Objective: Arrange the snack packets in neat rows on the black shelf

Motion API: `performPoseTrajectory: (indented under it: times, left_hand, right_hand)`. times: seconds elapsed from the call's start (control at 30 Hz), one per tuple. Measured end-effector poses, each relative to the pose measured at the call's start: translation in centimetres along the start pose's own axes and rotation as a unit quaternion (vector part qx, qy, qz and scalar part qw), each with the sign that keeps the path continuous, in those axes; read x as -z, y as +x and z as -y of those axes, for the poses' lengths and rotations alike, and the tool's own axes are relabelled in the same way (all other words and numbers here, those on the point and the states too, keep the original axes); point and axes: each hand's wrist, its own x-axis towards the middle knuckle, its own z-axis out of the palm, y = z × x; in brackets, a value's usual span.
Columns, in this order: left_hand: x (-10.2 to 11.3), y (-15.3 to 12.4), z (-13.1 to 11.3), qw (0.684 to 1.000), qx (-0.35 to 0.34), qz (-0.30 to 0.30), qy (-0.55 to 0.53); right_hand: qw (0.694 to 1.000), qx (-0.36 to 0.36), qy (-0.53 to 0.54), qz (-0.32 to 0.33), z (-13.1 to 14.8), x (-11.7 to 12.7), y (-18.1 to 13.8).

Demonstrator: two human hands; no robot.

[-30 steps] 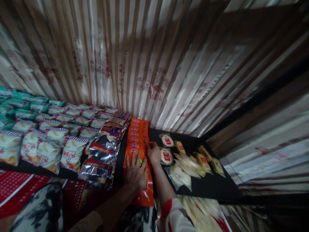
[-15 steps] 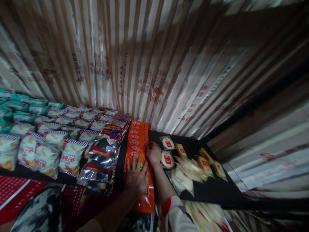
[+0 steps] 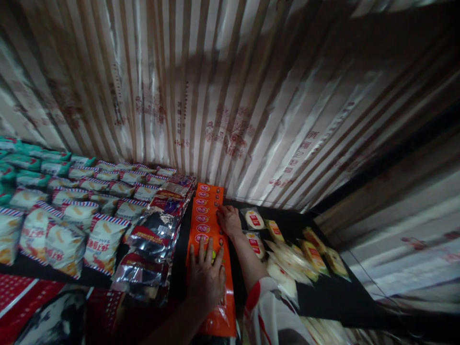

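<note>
The left hand (image 3: 206, 280) lies flat on the near part of the overlapping row of orange packets (image 3: 202, 211), fingers spread, its grip released; the row rests on the black counter (image 3: 323, 299). Farther along, the right hand (image 3: 229, 220) touches the row's right edge with curled fingers; whether its grip pinches a packet cannot be told. Foil packets (image 3: 151, 235) lie just left of the row, clear-wrapped white rounds (image 3: 254, 219) to its right. A pleated curtain (image 3: 215, 96) hangs behind the row.
</note>
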Motion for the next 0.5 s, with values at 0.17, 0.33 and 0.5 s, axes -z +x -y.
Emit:
performPoseTrajectory:
  times: [0.17, 0.33, 0.5]
  left_hand:
    - [-0.4, -0.1, 0.0, 1.000, -0.001, -0.014, 0.011]
    - [-0.3, -0.1, 0.0, 1.000, -0.004, -0.011, 0.012]
    - [-0.1, -0.1, 0.0, 1.000, 0.000, -0.006, 0.004]
  right_hand:
    - [0.993, -0.079, 0.081, -0.017, 0.3, -0.1, 0.3]
    - [0.974, -0.143, 0.174, -0.026, 0.1, -0.4, 0.4]
    - [0.964, -0.145, 0.223, -0.017, -0.7, -0.3, 0.0]
